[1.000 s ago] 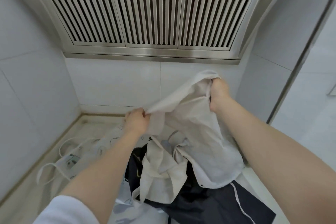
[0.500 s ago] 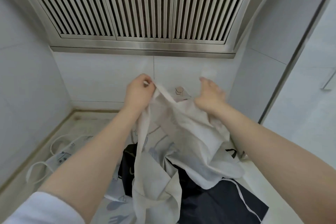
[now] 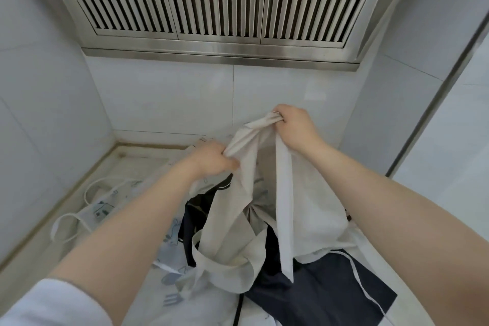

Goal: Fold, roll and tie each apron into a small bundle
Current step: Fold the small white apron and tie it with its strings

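At centre frame I am gripping the cream apron (image 3: 254,193) with both fists: my left hand (image 3: 214,160) is bunching a fold of its upper edge just left of centre, and my right hand (image 3: 297,127) is clutching a gathered corner higher up, right of centre. The cloth is hanging crumpled, its flat straps (image 3: 284,209) dangling and looping toward the lower middle. I am counting three aprons: a white printed apron (image 3: 105,206) lying at lower left, the cream one, and a dark navy apron (image 3: 330,294) spreading at lower right.

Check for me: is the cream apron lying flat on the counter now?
No, both the left hand and right hand hold the cream apron up.
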The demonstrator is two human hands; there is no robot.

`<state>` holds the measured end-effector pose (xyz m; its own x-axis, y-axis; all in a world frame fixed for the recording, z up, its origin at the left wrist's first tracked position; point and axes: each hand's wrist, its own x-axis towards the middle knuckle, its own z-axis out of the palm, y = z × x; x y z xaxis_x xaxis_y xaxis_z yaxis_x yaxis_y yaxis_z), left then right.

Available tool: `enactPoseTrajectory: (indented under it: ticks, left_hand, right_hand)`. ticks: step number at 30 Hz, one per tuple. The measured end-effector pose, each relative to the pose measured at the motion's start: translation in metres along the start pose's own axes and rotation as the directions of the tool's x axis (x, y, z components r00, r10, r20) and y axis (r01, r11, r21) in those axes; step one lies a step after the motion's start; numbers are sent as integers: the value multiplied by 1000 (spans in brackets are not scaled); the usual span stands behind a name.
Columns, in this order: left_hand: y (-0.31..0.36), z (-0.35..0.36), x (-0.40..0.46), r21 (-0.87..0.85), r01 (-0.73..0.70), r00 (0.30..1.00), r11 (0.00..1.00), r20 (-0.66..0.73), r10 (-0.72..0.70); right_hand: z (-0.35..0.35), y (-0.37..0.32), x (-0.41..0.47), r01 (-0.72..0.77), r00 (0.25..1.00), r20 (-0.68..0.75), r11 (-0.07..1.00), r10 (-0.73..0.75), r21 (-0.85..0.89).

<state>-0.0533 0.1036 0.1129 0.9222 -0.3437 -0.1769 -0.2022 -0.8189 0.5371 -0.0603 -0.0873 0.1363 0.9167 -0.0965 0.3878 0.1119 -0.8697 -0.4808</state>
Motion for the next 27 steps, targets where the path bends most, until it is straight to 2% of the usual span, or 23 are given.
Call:
enactPoseTrajectory:
  ticks: [1,2,3,5,7,9,11,12,14,16,17,18,20,22,24,25,27]
  left_hand:
    - [-2,4,4,-144,69,994,987,-75,-81]
    - [-2,5,8,-340,138,976,930,-114,-186]
    - [-1,5,9,-544,198,953,815,-86,-289]
    - [4,1,8,-849,209,948,485,55,-313]
    - [9,-1,7,-965,153,967,212,102,-234]
    - [14,4,7,-999,41,965,35,31,-260]
    - [19,13,6,-984,-178,928,-15,-163,-334]
    - [23,18,1,-951,-306,882,52,-303,-360]
    - [31,25,-11,-803,-523,738,286,-594,-320]
    - [39,27,-22,-626,-646,625,436,-762,-169]
    - [39,23,-24,-567,-669,588,480,-799,-124]
    - [38,17,-27,-530,-673,557,516,-822,-118]
    - [27,-1,-27,-465,-658,473,592,-867,-155]
    - [16,-20,-27,-352,-626,389,696,-914,-113]
    - [15,-36,-23,-293,-572,378,767,-923,-71]
    - [16,-40,-18,-275,-519,402,810,-914,-53]
    - [13,-39,4,-182,-342,484,922,-875,7]
  right_hand:
    - [2,-1,0,-7,1000,-4,1000,7,-30]
    - [5,-2,0,-21,1000,-4,995,21,-94]
    - [8,-3,-1,-31,999,-2,981,32,-193]
    - [12,-2,-4,-20,999,20,901,32,-433]
    - [13,-1,-8,-46,994,54,822,93,-568]
    - [12,0,-13,-111,976,83,785,203,-610]
    - [9,-4,-15,-170,957,86,774,277,-610]
    - [9,-5,-15,-184,949,96,774,301,-606]
    - [7,-4,-14,-200,938,112,776,329,-598]
    - [0,-6,-12,-169,927,167,771,336,-614]
    - [-6,-8,-12,-105,910,254,773,329,-626]
    - [-12,-13,-11,-14,866,385,784,320,-621]
    - [-25,-20,-9,107,710,612,806,348,-582]
    - [-31,-19,1,78,591,713,854,376,-515]
    - [-30,-17,12,38,581,700,845,415,-533]
    - [-29,-16,18,47,613,663,818,430,-574]
    - [-20,-7,22,56,760,509,740,404,-671]
